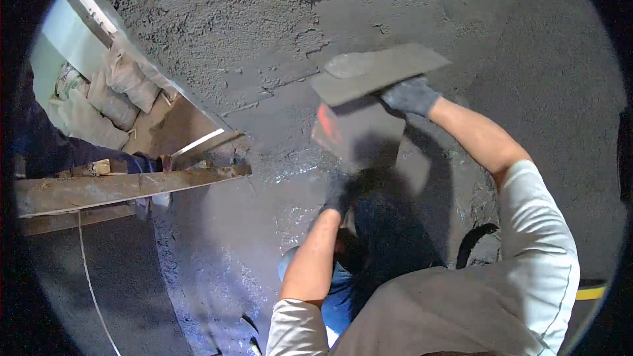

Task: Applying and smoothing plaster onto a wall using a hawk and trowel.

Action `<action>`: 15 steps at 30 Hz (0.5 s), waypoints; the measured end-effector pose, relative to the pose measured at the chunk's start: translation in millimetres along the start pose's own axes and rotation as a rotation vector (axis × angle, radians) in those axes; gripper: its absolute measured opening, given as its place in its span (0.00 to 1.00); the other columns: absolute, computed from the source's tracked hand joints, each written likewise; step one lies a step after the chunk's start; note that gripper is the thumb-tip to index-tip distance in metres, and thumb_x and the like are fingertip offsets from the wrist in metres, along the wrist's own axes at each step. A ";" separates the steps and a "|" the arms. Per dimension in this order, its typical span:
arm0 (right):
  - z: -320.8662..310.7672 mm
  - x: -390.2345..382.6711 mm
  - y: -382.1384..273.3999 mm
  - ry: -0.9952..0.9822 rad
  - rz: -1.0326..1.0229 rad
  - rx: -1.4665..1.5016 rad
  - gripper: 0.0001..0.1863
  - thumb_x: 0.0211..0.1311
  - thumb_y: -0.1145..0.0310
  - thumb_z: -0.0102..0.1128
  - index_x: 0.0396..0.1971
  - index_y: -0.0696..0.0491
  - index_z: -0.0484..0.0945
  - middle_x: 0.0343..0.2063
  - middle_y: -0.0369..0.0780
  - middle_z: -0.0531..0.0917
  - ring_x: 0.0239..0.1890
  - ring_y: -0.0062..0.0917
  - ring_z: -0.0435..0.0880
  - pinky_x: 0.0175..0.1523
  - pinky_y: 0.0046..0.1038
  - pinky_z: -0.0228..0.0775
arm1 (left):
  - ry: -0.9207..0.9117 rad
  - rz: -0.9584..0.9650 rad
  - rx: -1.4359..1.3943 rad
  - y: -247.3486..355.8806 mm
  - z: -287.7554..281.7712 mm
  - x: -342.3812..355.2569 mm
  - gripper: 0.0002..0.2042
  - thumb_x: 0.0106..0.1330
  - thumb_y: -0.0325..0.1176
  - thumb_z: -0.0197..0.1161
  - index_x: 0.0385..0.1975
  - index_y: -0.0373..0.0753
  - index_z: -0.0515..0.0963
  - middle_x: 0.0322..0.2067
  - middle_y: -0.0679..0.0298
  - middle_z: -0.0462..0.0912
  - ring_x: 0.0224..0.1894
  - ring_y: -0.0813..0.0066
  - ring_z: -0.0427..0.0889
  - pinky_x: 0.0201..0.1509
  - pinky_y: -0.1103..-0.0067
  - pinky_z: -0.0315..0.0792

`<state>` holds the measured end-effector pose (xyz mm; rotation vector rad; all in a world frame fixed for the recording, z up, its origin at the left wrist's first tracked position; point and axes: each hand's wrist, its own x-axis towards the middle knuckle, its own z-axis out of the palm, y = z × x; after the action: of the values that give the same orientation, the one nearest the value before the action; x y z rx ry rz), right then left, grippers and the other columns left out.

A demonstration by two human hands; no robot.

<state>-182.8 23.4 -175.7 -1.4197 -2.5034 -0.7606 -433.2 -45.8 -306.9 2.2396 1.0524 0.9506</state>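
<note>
Nearest, the gloved left hand [338, 191] meets the near edge of a blurred square board [369, 133], its grip too dark to tell. Beyond, to the right, the gloved right hand [410, 95] curls under a flat trowel [386, 79] overlapping the board's far edge, probably face-up so the mortar [349, 64] stays on. Far left, sacks [115, 99] lean together, perhaps for support.

Left hand [338, 192] blurs into shadow, fingers indistinct. Upper board [389, 72] hides fingers of right hand [412, 95]. Co-worker [43, 135] is cut off at left.
</note>
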 end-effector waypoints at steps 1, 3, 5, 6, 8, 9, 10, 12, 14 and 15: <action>4.4 25.5 -9.0 -0.414 0.072 0.056 0.14 0.50 0.66 0.46 0.30 0.57 0.77 0.24 0.48 0.81 0.27 0.43 0.81 0.33 0.44 0.73 | -0.097 -0.046 0.038 -40.3 17.9 -12.3 0.12 0.59 0.39 0.54 0.27 0.38 0.79 0.24 0.55 0.80 0.27 0.60 0.78 0.30 0.69 0.70; 22.7 50.4 0.5 -0.133 0.312 0.149 0.14 0.45 0.63 0.49 0.24 0.57 0.79 0.24 0.49 0.80 0.27 0.44 0.80 0.32 0.43 0.71 | -0.216 -0.042 0.042 -42.8 32.9 1.1 0.13 0.58 0.41 0.55 0.27 0.37 0.79 0.25 0.56 0.80 0.28 0.62 0.78 0.30 0.70 0.70; 14.2 56.4 25.4 -0.397 0.354 0.230 0.15 0.42 0.63 0.50 0.24 0.58 0.79 0.24 0.50 0.80 0.29 0.45 0.80 0.34 0.43 0.71 | -0.357 -0.517 -0.453 -14.8 25.5 18.1 0.14 0.58 0.41 0.56 0.26 0.36 0.80 0.24 0.58 0.81 0.26 0.65 0.78 0.27 0.69 0.69; 4.1 71.2 26.2 -0.381 0.332 0.220 0.15 0.42 0.63 0.50 0.24 0.58 0.79 0.24 0.50 0.80 0.29 0.45 0.80 0.34 0.43 0.71 | -0.329 -0.512 -0.452 -27.4 32.1 17.4 0.14 0.58 0.41 0.56 0.26 0.36 0.80 0.24 0.58 0.81 0.26 0.65 0.78 0.27 0.69 0.69; -11.4 87.7 27.7 -0.414 0.254 0.248 0.16 0.41 0.63 0.50 0.23 0.59 0.79 0.24 0.52 0.79 0.30 0.45 0.80 0.36 0.42 0.71 | -0.289 -0.600 -0.524 -62.2 65.2 13.9 0.17 0.62 0.43 0.52 0.41 0.38 0.78 0.40 0.54 0.80 0.40 0.64 0.78 0.42 0.69 0.70; -27.8 97.2 26.0 -0.416 0.248 0.240 0.16 0.41 0.63 0.50 0.23 0.59 0.79 0.24 0.52 0.79 0.30 0.45 0.80 0.36 0.42 0.71 | -0.283 -0.598 -0.532 -66.4 70.4 22.2 0.17 0.62 0.43 0.52 0.41 0.38 0.78 0.40 0.54 0.80 0.40 0.64 0.78 0.42 0.69 0.70; -44.7 106.5 26.2 -0.406 0.226 0.203 0.16 0.41 0.63 0.50 0.26 0.60 0.79 0.24 0.51 0.80 0.29 0.45 0.80 0.36 0.41 0.71 | -0.388 -0.443 -0.407 -71.0 75.9 31.9 0.20 0.63 0.44 0.50 0.49 0.39 0.71 0.49 0.53 0.73 0.49 0.63 0.72 0.52 0.71 0.64; -54.3 110.0 46.5 -0.283 0.053 0.056 0.19 0.44 0.66 0.48 0.36 0.61 0.75 0.20 0.49 0.79 0.25 0.43 0.78 0.32 0.38 0.70 | -0.498 -0.266 -0.289 -81.6 96.4 45.2 0.24 0.65 0.45 0.47 0.58 0.39 0.65 0.57 0.51 0.66 0.58 0.61 0.66 0.62 0.72 0.57; -57.6 128.0 72.9 -0.324 -0.091 0.006 0.22 0.45 0.68 0.47 0.41 0.66 0.68 0.17 0.48 0.77 0.21 0.41 0.76 0.28 0.37 0.67 | -0.531 -0.246 -0.352 -102.7 116.5 46.2 0.29 0.66 0.46 0.43 0.64 0.40 0.52 0.64 0.54 0.53 0.67 0.63 0.50 0.69 0.76 0.39; -62.4 128.9 85.5 -0.357 0.025 0.191 0.22 0.45 0.68 0.48 0.40 0.67 0.67 0.16 0.48 0.76 0.21 0.41 0.75 0.28 0.37 0.67 | -0.548 -0.241 -0.366 -91.4 119.4 57.0 0.29 0.66 0.46 0.43 0.64 0.40 0.52 0.64 0.54 0.53 0.67 0.63 0.50 0.69 0.76 0.39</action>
<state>-186.6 124.9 -43.5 -1.6332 -2.7163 -0.2688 -358.8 37.8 -422.3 1.8564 0.7936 0.3531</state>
